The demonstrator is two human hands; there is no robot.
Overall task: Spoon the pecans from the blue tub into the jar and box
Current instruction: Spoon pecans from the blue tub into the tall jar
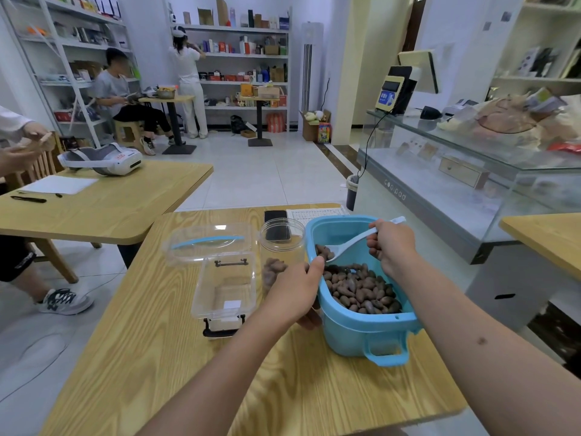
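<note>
Gripping the spoon [355, 241] handle, the right hand [392, 245] holds its bowl, loaded with pecans [361, 287], over the tub [361, 338]. The left hand [295, 294] clasps the tub's left rim, thumb on top. Jar [282, 247] and open box [224, 287] stand just left on the table [157, 357].

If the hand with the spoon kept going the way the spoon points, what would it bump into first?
Probably the blue tub's left wall, just past the loaded white spoon held by the right hand. The jar stands beyond it; depth is uncertain.
</note>
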